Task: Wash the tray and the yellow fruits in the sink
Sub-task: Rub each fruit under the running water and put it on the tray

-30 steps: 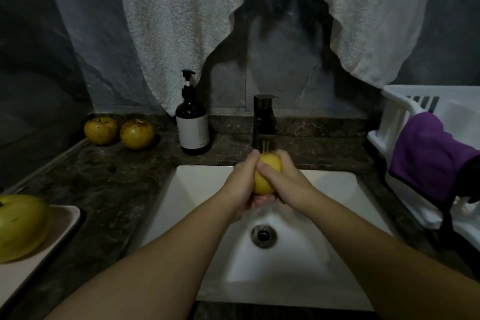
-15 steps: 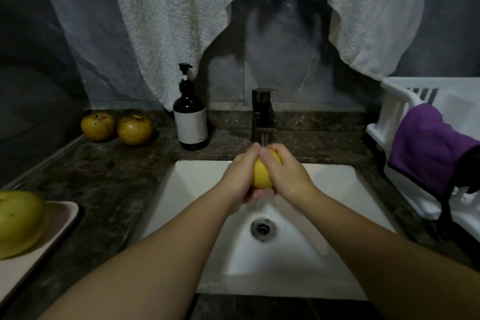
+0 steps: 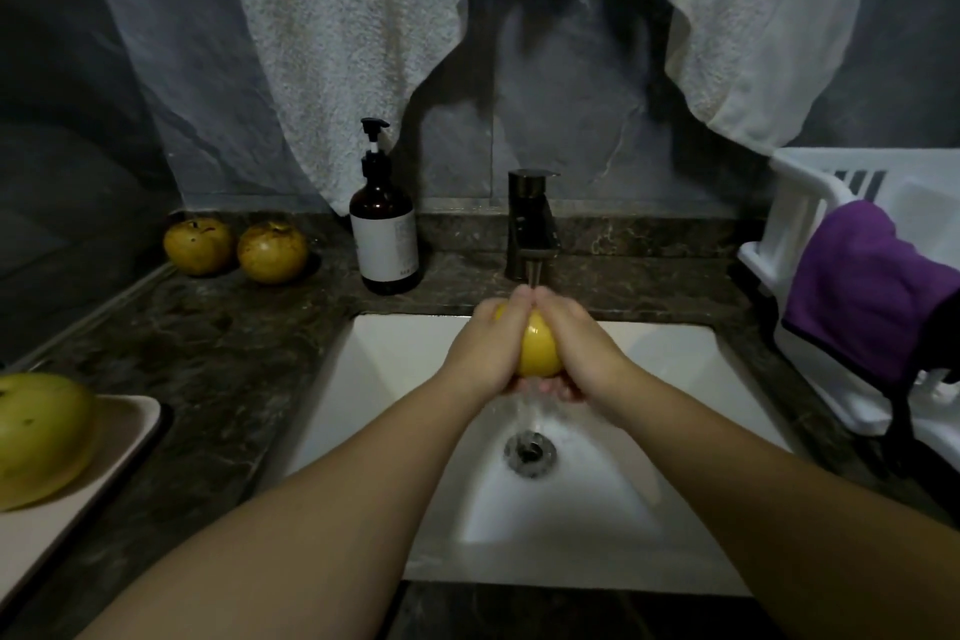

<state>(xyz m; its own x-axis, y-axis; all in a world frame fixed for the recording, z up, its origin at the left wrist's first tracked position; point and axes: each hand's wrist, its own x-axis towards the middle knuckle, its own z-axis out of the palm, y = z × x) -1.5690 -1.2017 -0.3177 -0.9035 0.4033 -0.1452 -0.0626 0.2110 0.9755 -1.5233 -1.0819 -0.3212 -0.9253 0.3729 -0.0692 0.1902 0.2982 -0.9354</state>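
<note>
A yellow fruit (image 3: pixel 539 351) sits between both my hands under the running dark faucet (image 3: pixel 530 229), above the white sink (image 3: pixel 395 379). My left hand (image 3: pixel 485 346) wraps its left side and my right hand (image 3: pixel 584 348) wraps its right side; the fingertips meet on top. Water runs off down toward the drain (image 3: pixel 530 452). Two more yellow fruits (image 3: pixel 197 244) (image 3: pixel 271 251) stand on the dark counter at the back left. A larger yellow-green fruit (image 3: pixel 39 437) lies on the beige tray (image 3: pixel 124 437) at the left edge.
A brown pump bottle (image 3: pixel 384 234) stands left of the faucet. A white dish rack (image 3: pixel 810 203) with a purple cloth (image 3: pixel 872 286) draped over it fills the right side. White towels (image 3: pixel 343 31) hang on the wall behind.
Both hands have shifted around the fruit under the water, the fingertips closing over its top. The view has tilted slightly.
</note>
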